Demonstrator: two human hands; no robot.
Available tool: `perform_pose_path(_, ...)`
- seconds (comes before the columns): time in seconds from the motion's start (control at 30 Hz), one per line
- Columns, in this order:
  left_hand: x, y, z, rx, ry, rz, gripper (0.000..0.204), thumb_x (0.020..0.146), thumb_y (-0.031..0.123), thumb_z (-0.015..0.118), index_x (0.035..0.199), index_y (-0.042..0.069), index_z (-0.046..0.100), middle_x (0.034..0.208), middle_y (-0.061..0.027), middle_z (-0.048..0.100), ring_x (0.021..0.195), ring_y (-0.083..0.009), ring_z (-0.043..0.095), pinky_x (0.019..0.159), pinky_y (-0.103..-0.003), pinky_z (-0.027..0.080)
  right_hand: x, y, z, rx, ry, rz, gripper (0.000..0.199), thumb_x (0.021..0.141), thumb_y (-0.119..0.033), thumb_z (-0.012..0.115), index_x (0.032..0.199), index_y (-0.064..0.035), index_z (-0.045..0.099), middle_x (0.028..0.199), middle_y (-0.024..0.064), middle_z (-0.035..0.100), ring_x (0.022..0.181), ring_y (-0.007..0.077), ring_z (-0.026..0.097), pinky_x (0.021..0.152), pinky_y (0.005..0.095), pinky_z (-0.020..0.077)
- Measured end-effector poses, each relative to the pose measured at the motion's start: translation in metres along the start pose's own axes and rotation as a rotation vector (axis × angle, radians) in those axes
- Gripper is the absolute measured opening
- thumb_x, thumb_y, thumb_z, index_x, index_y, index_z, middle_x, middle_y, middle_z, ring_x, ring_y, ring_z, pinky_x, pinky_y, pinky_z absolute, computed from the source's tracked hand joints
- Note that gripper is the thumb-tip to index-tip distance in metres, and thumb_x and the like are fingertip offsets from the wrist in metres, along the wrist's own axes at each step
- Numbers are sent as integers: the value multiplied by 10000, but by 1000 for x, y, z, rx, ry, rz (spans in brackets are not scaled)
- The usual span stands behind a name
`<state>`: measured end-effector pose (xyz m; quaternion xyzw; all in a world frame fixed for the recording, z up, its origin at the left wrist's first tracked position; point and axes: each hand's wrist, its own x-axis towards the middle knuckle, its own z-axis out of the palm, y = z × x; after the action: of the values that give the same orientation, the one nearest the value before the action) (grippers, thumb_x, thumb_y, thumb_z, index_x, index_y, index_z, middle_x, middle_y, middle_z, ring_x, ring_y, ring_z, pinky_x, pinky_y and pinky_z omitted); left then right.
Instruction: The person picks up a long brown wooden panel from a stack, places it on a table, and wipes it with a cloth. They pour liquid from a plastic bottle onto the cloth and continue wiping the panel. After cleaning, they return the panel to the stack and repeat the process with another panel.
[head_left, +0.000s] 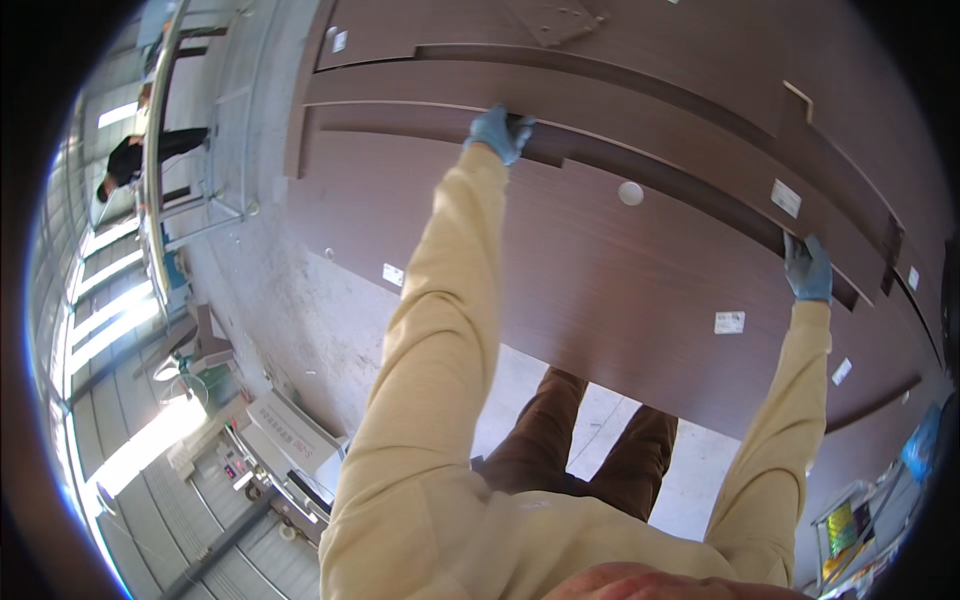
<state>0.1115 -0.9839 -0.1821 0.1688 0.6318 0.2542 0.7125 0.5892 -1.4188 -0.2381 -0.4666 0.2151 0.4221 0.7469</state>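
Head view: left hand (499, 132) and right hand (808, 270), both gloved, closed on far edge of dark brown panel (600, 270); more panels (600, 60) stacked beyond; concrete floor (290, 300) left of them.

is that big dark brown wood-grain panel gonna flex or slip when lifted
The dark brown wood-grain panel probably stays stiff: its edges run unbroken between the gloved left hand and right hand. Likely heavy, since it takes both hands far apart. Its smooth face may slip.
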Motion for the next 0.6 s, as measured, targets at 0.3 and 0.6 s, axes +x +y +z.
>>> perform_pose_path(0.3, -3, 5, 5, 15, 53, -39, 296, 1142, 341, 453, 1278, 125, 602, 1124, -110, 761, 969, -279, 769, 618, -348, 585, 2, -3, 2, 49, 100, 43, 424, 967, -27, 685, 1379, -35, 585, 1387, 150, 638, 1332, 336, 593, 1161, 561, 532)
perform_pose_path(0.6, 8, -5, 0, -26, 5, 15, 369, 1119, 385, 476, 1279, 77, 601, 1014, -169, 771, 825, -312, 779, 652, -410, 653, -3, 1, 14, 44, 136, 33, 455, 963, -118, 729, 1391, -74, 580, 1411, 118, 618, 1355, 304, 572, 1156, 523, 541)
